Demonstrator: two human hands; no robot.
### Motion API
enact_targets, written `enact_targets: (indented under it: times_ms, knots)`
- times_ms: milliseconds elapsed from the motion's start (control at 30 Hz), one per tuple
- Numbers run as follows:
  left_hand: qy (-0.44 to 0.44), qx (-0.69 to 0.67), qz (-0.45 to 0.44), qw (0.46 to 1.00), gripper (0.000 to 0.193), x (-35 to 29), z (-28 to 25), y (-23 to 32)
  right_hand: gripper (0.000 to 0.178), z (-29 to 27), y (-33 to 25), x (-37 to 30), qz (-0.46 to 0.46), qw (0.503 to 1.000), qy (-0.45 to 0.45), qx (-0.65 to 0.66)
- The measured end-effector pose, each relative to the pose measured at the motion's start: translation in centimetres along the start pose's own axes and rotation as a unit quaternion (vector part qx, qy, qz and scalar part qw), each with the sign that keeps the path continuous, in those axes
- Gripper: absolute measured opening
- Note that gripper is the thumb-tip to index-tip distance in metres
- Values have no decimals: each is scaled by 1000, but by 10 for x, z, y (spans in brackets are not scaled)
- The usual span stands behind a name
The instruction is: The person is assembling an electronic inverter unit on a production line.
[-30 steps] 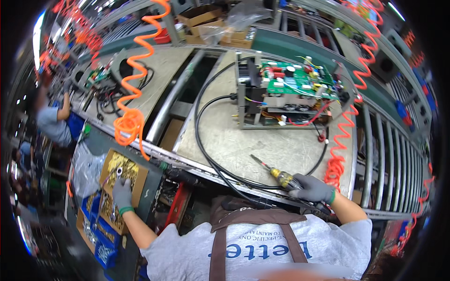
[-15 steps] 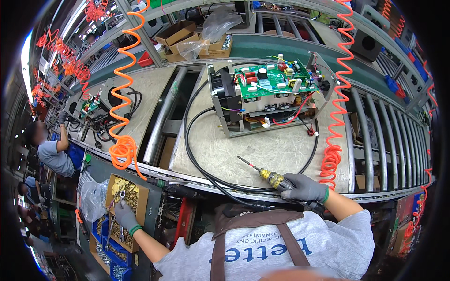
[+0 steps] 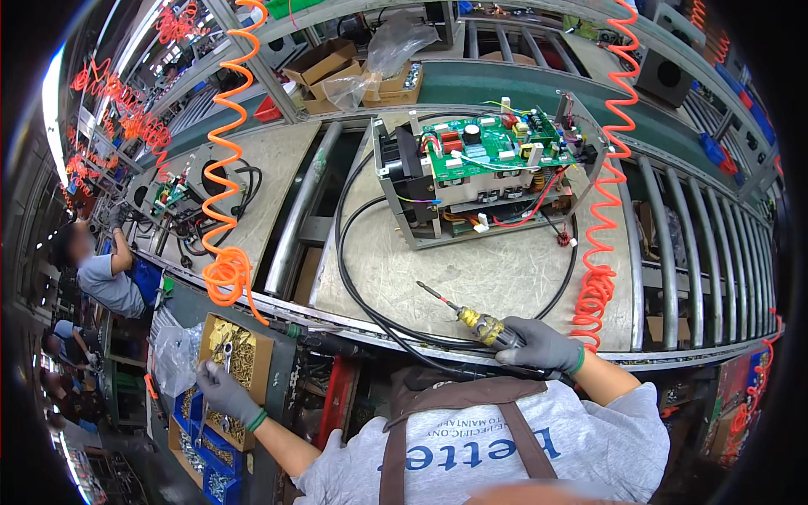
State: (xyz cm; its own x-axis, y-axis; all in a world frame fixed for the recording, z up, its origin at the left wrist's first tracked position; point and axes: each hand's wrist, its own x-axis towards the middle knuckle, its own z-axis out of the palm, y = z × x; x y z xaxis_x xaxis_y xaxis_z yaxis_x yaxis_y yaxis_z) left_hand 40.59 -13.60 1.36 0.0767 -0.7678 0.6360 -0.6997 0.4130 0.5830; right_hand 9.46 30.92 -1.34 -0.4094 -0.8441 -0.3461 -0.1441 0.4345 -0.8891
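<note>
My gloved right hand point(image 3: 543, 345) is wrapped round a screwdriver point(image 3: 481, 326) with a yellow and black handle, its shaft pointing up and to the left over the board. My gloved left hand point(image 3: 227, 396) is over a cardboard box point(image 3: 261, 364) of brass-coloured screws, fingertips drawn together; whatever they pinch is too small to make out. A metal wrench point(image 3: 227, 355) lies on the screws beside it. Beyond my right hand stands an open-framed electrical unit point(image 3: 497, 198) with a green circuit board point(image 3: 475, 151) on top. A black cable point(image 3: 338, 252) loops round in front of it.
Coiled orange air hoses point(image 3: 225, 151) hang left and right of the unit. Blue bins point(image 3: 220, 484) of small hardware sit by the screw box. Metal rollers point(image 3: 686, 252) run to the right. At far left, a co-worker point(image 3: 109, 273) works near another unit point(image 3: 181, 194).
My left hand has lifted slightly and shifted towards the left edge of the screw box, away from the wrench. The screwdriver in my right hand has moved slightly left.
</note>
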Motion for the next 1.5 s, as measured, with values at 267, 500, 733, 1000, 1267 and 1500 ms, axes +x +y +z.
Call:
enact_targets:
  times_ms: [267, 500, 733, 1000, 1267, 1500]
  knots:
    - [-377, -354, -148, 843, 26, -141, 41, 183, 50, 6, -3, -1, -37, 999, 0, 15]
    - [-614, -488, -280, 553, 38, -192, 98, 220, 51, 9, 1, -21, -39, 997, 57, 34]
    - [-671, -447, -251, 536, 44, -175, 111, 233, 52, 0, -1, -25, -15, 999, 41, 27]
    - [-766, -348, -89, 533, 43, -138, 114, 235, 52, -12, 2, -31, -20, 999, 3, 38]
    - [-825, -278, -54, 489, 40, -115, 119, 239, 54, -2, -8, -31, -35, 999, 17, -19]
    - [-421, -277, 266, 822, 31, -114, 105, 273, 40, 3, -14, -42, -38, 970, 134, 197]
